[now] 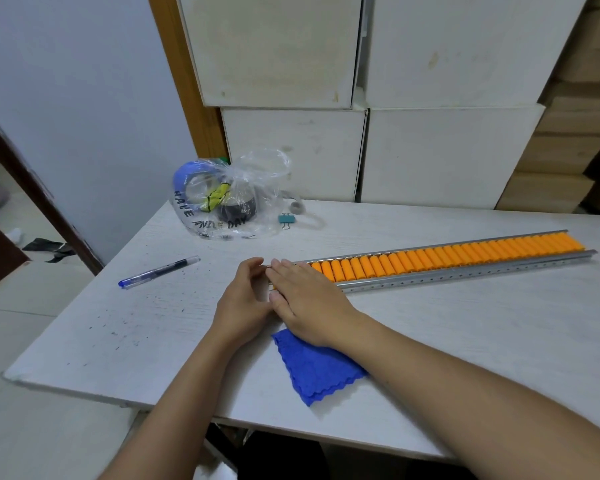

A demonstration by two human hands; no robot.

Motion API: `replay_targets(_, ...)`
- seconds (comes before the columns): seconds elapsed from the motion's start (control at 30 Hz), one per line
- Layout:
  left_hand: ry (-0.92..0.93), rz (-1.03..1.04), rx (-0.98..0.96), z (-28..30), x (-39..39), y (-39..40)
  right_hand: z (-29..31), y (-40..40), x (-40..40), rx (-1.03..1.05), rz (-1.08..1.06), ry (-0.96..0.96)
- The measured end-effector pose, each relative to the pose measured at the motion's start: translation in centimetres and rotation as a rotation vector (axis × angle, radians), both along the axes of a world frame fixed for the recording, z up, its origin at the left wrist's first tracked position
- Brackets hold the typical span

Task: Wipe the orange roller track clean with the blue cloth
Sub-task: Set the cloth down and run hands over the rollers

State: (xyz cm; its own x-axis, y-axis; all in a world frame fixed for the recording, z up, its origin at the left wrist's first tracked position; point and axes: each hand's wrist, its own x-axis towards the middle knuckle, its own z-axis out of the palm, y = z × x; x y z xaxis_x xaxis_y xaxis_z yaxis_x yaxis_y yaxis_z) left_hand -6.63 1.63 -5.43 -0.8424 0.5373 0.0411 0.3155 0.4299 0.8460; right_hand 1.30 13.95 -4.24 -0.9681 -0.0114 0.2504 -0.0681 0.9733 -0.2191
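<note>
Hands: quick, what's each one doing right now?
Left hand: open, cupped against the roller track's end.
Right hand: open, flat on the track; holds nothing.

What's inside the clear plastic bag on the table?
The plastic bag shows a blue tape roll, something yellow and a dark roll. Folds and glare hide anything else.

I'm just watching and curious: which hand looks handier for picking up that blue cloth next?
Probably the right hand: the blue cloth lies right under its wrist. The left hand sits at the orange roller track's near end, well placed to steady it.
</note>
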Motion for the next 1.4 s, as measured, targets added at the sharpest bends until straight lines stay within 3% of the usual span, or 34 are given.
replay_targets(0.4, 0.0, 0.015, 0.004, 0.2, 0.2, -0.1, -0.4, 1.1, 0.7, 0.034, -0.025, 0.022)
replay_targets(0.8, 0.01, 0.008, 0.029, 0.3, 0.7, 0.1, -0.8, 7.6, 5.2, 0.036, -0.182, 0.028)
replay_targets(1.4, 0.035, 0.007, -0.017, -0.2, 0.1, 0.0, -0.7, 22.5, 14.0, -0.003, -0.674, 0.07)
